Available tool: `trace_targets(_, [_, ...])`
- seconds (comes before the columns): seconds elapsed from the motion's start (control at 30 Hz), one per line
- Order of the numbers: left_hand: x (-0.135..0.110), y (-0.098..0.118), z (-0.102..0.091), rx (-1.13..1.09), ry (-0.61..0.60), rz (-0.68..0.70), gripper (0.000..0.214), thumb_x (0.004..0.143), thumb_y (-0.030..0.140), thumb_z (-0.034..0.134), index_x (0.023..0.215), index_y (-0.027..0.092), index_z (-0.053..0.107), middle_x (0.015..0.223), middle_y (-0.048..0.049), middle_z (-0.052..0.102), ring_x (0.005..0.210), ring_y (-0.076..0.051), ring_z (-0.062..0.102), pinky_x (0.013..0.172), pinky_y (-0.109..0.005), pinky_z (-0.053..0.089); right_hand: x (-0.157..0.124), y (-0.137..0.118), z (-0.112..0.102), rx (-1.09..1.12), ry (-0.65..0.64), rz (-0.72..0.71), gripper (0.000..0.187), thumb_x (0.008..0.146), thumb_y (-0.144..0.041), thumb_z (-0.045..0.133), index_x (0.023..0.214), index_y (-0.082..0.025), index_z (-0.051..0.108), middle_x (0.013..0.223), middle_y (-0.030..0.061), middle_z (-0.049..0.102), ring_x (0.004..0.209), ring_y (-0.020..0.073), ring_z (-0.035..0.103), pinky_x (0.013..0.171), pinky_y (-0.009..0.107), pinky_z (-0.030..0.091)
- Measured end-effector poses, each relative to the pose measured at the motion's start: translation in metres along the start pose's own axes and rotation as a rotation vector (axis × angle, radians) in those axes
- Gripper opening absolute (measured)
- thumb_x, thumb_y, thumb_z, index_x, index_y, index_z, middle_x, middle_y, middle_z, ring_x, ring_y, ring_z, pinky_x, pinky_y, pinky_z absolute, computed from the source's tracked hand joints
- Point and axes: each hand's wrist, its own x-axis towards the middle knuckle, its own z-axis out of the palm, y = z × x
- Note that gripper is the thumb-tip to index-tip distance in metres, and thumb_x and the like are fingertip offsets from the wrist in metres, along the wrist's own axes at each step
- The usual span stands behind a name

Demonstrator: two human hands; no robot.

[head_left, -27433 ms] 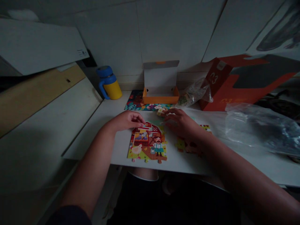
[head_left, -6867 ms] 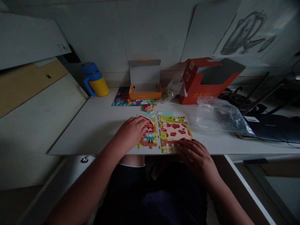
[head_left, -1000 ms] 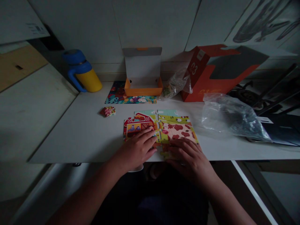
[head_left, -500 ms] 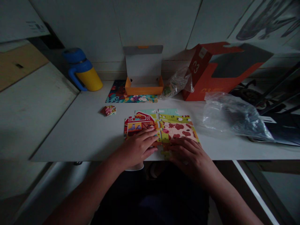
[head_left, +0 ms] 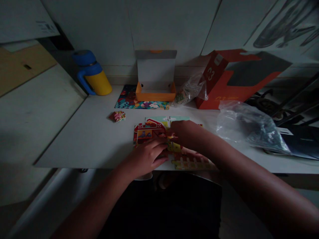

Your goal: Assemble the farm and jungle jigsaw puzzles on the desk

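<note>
A partly joined jigsaw puzzle of a farm scene lies flat on the white table, with a red barn at its left and a fence strip along its front. My left hand rests flat on the barn section, fingers together and pointing right. My right hand hangs over the middle seam, its fingertips at a small yellow-orange bit. That hand and forearm hide the cow section. I cannot tell whether the bit is held. A small stack of loose puzzle pieces lies to the left of the puzzle.
On the white table stand a blue and yellow bottle, an open orange box on a colourful printed sheet, a torn orange carton, and clear plastic bags. The table's front edge runs just past the puzzle.
My right hand has moved from the puzzle's front edge up to its middle seam, covering the cow section and showing the fence strip. My left hand has hardly moved.
</note>
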Motion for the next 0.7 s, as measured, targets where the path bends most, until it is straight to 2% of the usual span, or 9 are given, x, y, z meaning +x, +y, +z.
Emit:
trace_targets(0.13, [-0.001,-0.002,0.002,-0.002,0.003,0.010,0.039,0.101,0.032,0.073,0.138,0.021,0.064,0.154,-0.0118,0.062,0.147,-0.026,0.057,0.125,-0.045,0.051,0.008,-0.002,-0.010,0.020,-0.126,-0.002,0.020,0.093,-0.022,0.071,0.107,-0.020,0.085,0.089,0.0095,0.081,0.076,0.0230,0.074,0.069,0.032,0.049])
trace_targets(0.2, [-0.001,-0.003,0.003,0.003,0.007,0.011,0.040,0.101,0.032,0.073,0.138,0.021,0.064,0.154,-0.0119,0.062,0.145,-0.026,0.059,0.124,-0.046,0.052,0.011,-0.002,-0.011,-0.001,-0.145,-0.020,0.023,0.094,-0.028,0.071,0.109,-0.018,0.084,0.092,0.0119,0.081,0.076,0.0238,0.075,0.068,0.032,0.049])
trace_targets(0.33, [-0.002,-0.004,0.005,0.012,0.018,0.015,0.039,0.100,0.032,0.075,0.134,0.018,0.065,0.153,-0.0138,0.062,0.143,-0.028,0.061,0.122,-0.046,0.054,0.015,-0.001,-0.005,-0.077,-0.124,-0.074,0.036,0.092,-0.040,0.070,0.114,-0.013,0.081,0.107,0.0193,0.080,0.090,0.0304,0.076,0.070,0.034,0.050])
trace_targets(0.47, [-0.001,-0.003,0.004,0.024,0.022,0.025,0.037,0.100,0.033,0.074,0.132,0.016,0.066,0.149,-0.0143,0.065,0.142,-0.028,0.061,0.122,-0.047,0.053,0.013,0.001,0.003,-0.066,-0.101,-0.080,0.037,0.090,-0.039,0.069,0.117,-0.015,0.079,0.109,0.0183,0.078,0.090,0.0300,0.075,0.068,0.034,0.047])
trace_targets(0.7, [-0.002,-0.003,0.003,0.053,0.037,0.033,0.037,0.099,0.036,0.075,0.129,0.015,0.068,0.143,-0.0152,0.068,0.139,-0.030,0.063,0.119,-0.049,0.056,0.010,0.004,0.009,-0.036,-0.058,-0.120,0.039,0.089,-0.036,0.068,0.119,-0.011,0.074,0.112,0.0188,0.077,0.092,0.0301,0.075,0.069,0.035,0.046])
